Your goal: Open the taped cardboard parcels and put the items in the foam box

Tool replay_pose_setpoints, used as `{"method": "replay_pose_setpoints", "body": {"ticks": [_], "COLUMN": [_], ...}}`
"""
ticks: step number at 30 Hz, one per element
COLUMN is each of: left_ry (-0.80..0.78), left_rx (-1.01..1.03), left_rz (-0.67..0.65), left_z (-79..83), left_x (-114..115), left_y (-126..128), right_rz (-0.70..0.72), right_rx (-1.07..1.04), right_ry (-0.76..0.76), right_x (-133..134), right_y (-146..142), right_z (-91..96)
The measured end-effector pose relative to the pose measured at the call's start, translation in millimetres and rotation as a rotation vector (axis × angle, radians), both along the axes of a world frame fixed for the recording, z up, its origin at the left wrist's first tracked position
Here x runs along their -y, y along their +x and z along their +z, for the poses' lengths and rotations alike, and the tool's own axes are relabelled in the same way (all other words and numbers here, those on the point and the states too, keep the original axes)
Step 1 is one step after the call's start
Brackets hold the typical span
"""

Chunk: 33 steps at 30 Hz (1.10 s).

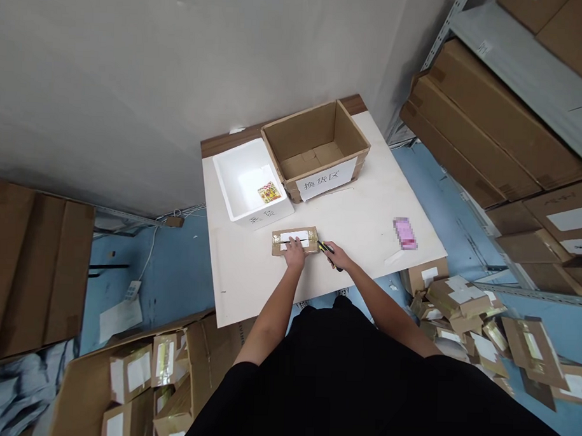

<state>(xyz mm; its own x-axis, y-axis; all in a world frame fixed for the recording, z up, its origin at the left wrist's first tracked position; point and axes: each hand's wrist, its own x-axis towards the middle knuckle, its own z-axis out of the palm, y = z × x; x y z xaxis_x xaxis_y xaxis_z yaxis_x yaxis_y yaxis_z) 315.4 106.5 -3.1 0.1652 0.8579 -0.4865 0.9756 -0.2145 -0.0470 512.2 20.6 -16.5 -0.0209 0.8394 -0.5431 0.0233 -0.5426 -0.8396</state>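
Note:
A small cardboard box [277,244], bound with clear yellowish tape and bearing a white label, lies on the white table [250,280] in front of me. My left hand [295,251] rests on its top, fingers stretched out over the label. In my right hand [337,254] is a black and yellow utility knife [327,248], its front end at the right end of the box. Whether the blade is in the tape I cannot tell. Beyond the box stand a white foam bin [225,187] with a colourful packet [269,192] inside and an open cardboard carton [278,170] with a handwritten sign.
A blurred pink item [405,233] lies at the table's right side. At lower left a large carton [205,355] holds several small boxes. Discarded boxes [464,297] are heaped on the blue floor [416,184] at right, below shelves [516,48] of long cartons.

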Motion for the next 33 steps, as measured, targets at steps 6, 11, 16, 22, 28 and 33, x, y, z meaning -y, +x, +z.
{"method": "replay_pose_setpoints", "body": {"ticks": [6, 11, 16, 22, 28, 33], "left_ry": [-0.08, -0.031, -0.013, -0.047, -0.038, -0.046], "left_rx": [0.033, 0.144, 0.092, 0.077, 0.122, 0.155], "left_rz": [0.0, -0.029, 0.007, 0.252, 0.325, 0.261], "left_z": [17.3, 36.7, 35.9, 19.0, 9.3, 7.4], "left_x": [-18.9, -51.8, -43.4, 7.8, 19.2, 20.3], "left_y": [-4.2, -29.8, -49.3, -49.8, -44.3, -49.6], "right_rz": [-0.103, -0.317, -0.422, -0.351, -0.346, -0.341], "right_rx": [0.072, 0.185, 0.235, 0.389, 0.349, 0.287], "right_ry": [-0.022, -0.08, -0.151, -0.162, -0.138, -0.016], "right_x": [16.9, -4.1, -40.0, -62.4, -67.3, -59.1], "right_y": [6.7, -35.4, -74.3, -62.0, -55.6, -53.9], "right_z": [0.4, -8.6, -21.9, -26.2, -32.0, -32.3]}}
